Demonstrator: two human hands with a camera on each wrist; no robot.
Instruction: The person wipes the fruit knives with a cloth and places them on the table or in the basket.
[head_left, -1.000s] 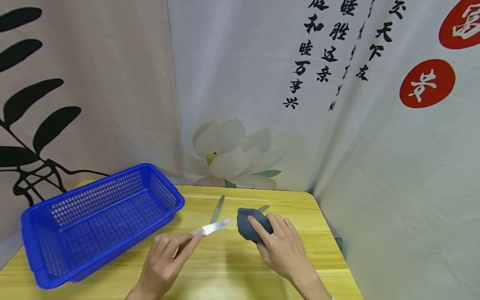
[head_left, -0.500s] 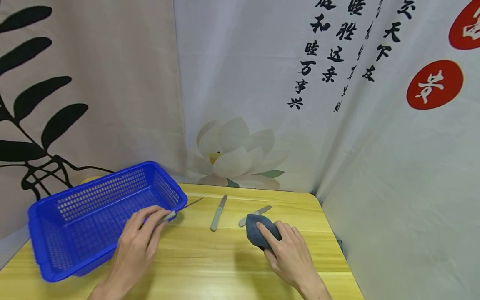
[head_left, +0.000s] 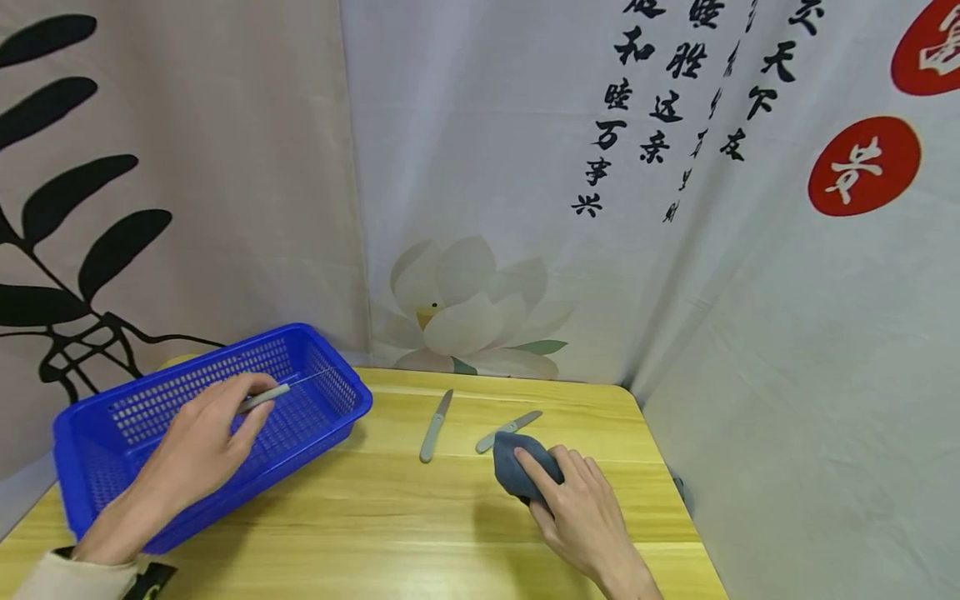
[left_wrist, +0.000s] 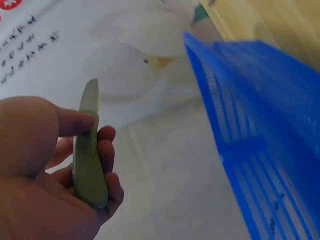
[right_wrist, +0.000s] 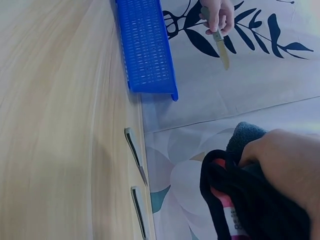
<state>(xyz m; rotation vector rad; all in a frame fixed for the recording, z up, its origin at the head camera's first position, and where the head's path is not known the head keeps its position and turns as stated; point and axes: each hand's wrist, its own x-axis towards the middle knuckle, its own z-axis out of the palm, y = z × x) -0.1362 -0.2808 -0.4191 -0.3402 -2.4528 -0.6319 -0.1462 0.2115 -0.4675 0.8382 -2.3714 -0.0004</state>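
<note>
My left hand (head_left: 197, 442) is over the blue plastic basket (head_left: 339, 427), gripping a small knife (head_left: 264, 398) by its grey-green handle. In the left wrist view the thumb presses the knife (left_wrist: 90, 165) near the blade, with the fingers curled behind. Right of the table's middle, my right hand (head_left: 576, 510) holds a bunched blue-grey cloth (head_left: 516, 469). The right wrist view shows black fabric (right_wrist: 265, 200) below this hand; whether it belongs to the cloth I cannot tell. Two similar knives lie apart on the table: one knife (head_left: 434, 432) nearer the basket, another knife (head_left: 491, 439) just beyond the cloth.
The yellow wood-grain table (head_left: 420, 533) ends against a printed fabric backdrop (head_left: 480, 167). On the right, white fabric (head_left: 810, 400) hangs along the table's side. The basket's raised mesh walls stand along the left side of the table.
My left hand has carried the knife leftward from near the cloth to over the basket. My right hand has shifted slightly right with the cloth, and both table knives are now more exposed.
</note>
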